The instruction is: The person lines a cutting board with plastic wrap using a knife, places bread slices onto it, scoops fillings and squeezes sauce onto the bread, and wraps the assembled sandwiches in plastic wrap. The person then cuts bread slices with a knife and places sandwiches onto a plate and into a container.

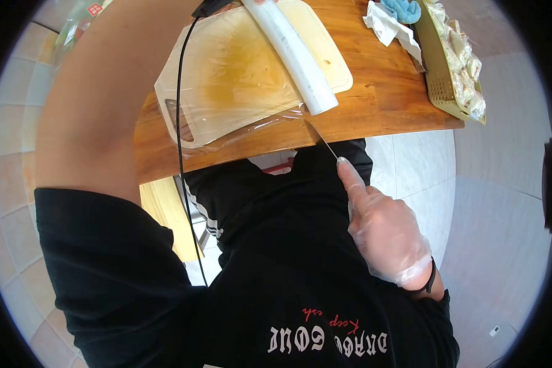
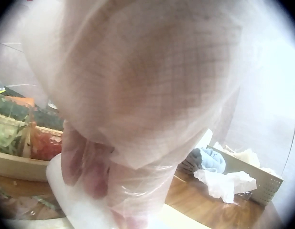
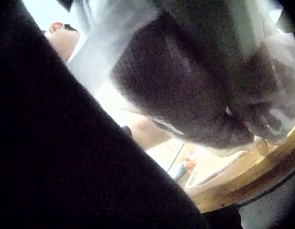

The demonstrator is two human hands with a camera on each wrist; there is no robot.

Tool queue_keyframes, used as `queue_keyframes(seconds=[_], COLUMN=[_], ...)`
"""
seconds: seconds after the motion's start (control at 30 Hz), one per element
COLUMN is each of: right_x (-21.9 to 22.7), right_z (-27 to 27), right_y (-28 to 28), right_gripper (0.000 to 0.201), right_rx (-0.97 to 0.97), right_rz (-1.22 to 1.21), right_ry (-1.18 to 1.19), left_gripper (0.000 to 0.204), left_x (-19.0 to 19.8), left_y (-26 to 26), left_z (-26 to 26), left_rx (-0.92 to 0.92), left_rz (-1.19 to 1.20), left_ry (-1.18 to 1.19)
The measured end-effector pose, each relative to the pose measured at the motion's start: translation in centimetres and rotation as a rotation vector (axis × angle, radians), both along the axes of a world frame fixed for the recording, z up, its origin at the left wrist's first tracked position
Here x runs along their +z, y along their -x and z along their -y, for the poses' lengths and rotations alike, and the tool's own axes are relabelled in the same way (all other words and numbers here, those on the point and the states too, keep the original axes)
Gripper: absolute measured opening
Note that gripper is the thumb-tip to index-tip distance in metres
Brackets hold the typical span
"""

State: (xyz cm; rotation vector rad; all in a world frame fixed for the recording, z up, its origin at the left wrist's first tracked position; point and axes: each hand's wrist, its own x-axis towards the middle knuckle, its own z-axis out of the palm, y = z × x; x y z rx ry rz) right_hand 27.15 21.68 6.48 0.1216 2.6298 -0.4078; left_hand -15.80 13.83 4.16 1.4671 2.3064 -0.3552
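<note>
A long white roll of cling film (image 1: 291,55) lies slanted across the right part of the cream cutting board (image 1: 331,46). Clear film stretches from it over the board, with a yellowish patch showing under it. In the left wrist view my gloved left hand (image 2: 138,109) grips the roll, fingers bent down over it; the head view cuts this hand off at its top edge. My right hand (image 1: 386,236), in a clear plastic glove, holds a knife (image 1: 322,140) close to my body. The blade points at the table's front edge, and the handle is hidden in the fist.
A perforated basket (image 1: 441,95) of plastic-wrapped pieces stands at the table's right edge, with a blue cloth (image 1: 402,9) and crumpled white tissue (image 1: 386,26) beside it. A black cable (image 1: 179,92) hangs past the board's left side. Sliced vegetables (image 2: 44,143) sit in a container farther off.
</note>
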Motion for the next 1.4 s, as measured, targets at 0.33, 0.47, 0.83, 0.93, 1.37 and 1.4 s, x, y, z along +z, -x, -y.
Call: queue_keyframes(seconds=[0.33,0.47,0.83,0.93,1.37,1.4], right_x=[-3.6,-10.2,-9.6,-10.0,-5.6,-5.1], right_z=[-11.0,-14.9,-12.3,-12.2,-4.9,-3.3], right_y=[6.2,14.5,19.8,20.2,18.8,19.4], right_gripper=[0.055,0.041,0.033,0.043,0.059,0.066], right_rx=[-0.214,-0.247,-0.054,-0.032,0.101,0.083], right_rz=[-0.660,-0.607,-0.506,-0.484,-0.718,-0.543], right_ry=[0.059,-0.044,-0.379,-0.411,-0.139,-0.068], left_gripper=[0.043,0.044,0.035,0.041,0.065,0.065], left_x=[-2.5,-2.2,-4.1,-4.6,-7.6,-8.2], left_y=[1.0,-0.8,-3.8,-6.9,-23.4,-24.2], left_z=[1.2,2.7,6.1,7.8,11.5,11.1], left_rx=[0.222,0.145,0.261,0.332,0.411,0.409], left_rz=[0.195,0.077,0.029,0.139,-0.019,-0.010], left_ry=[-0.200,-0.291,-0.537,-0.683,-0.718,-0.712])
